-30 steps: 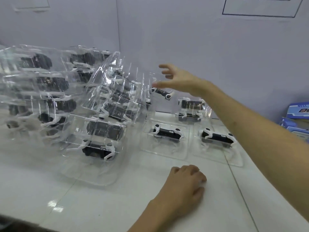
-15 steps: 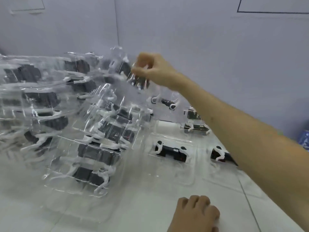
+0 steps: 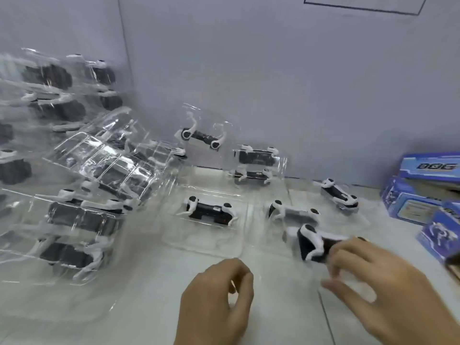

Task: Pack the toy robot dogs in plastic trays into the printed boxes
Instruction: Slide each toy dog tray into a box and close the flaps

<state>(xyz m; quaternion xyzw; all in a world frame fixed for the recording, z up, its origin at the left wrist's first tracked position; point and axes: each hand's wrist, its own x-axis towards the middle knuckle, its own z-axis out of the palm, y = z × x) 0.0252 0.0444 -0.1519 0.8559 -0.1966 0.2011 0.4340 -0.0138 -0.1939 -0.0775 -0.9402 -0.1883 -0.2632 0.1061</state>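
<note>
The only word that reads clearly is "DOG", in dark slanted capitals on the side of the top blue printed box [image 3: 431, 166] at the right edge. The lower blue box [image 3: 408, 207] carries a pale printed panel, and the black toy robot dog [image 3: 211, 211] in the middle of the view bears a small white label; both are too blurred to read

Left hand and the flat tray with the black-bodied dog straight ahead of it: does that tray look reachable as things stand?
Probably yes. The left hand holds nothing, and only bare table lies between it and the flat tray. The right hand, gripping a second toy dog, is off to the side.
</note>
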